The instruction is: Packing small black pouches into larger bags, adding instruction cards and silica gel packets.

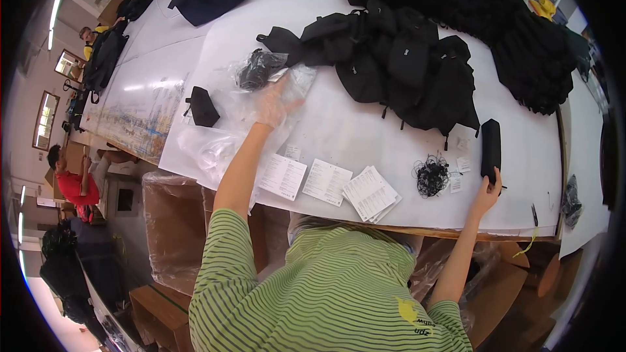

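Toward the right end of the white-topped table [365, 137], right hand [486, 192] has its fingers closed on the near end of an oblong black pouch [490, 146], which points away from the body. Left hand [272, 107] is over by the clear plastic bags [212, 150], fingers spread among the film; can't tell whether it pinches any. Just beyond it, a dark wrapped bundle [259, 70]; to its left, a small black pouch [203, 107] on its own. Along the near edge, left to right: printed white cards [327, 181], some fanned and overlapping, then a tangle of black cords [431, 176], with small white tags [456, 183] just beside it. Snips [535, 215] with a yellow-green string near the right corner. Farther back, a pile of black pouches [411, 58], then a big black fabric heap [521, 45]. Off left, a person in red [77, 186]; lower left, a cardboard box [160, 309].
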The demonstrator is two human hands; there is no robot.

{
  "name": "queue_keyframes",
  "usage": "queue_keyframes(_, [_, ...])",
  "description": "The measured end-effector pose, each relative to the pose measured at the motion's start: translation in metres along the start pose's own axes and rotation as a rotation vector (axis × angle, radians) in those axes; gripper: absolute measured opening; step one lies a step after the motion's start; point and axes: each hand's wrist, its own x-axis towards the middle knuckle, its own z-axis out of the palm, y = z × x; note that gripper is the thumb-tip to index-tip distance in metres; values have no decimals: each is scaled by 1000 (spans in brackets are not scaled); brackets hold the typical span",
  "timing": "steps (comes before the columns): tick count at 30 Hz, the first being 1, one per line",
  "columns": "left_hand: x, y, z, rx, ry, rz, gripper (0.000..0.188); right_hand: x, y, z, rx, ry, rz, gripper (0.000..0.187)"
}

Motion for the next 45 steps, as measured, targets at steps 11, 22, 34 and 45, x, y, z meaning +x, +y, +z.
queue_keyframes(11, [55,-62,56,-251,207,-180,50,-6,-6,-5,-102,12,-37,35])
queue_keyframes(22, [47,-24,28,-102,-88,-370,65,-1,-14,1,-20,20,6,34])
queue_keyframes(34, [29,-5,34,217,-50,-106,75,-1,-12,3,6,2,7,33])
queue_keyframes(45, [7,-37,13,-416,109,-284,51,-1,-7,2,115,-11,72,32])
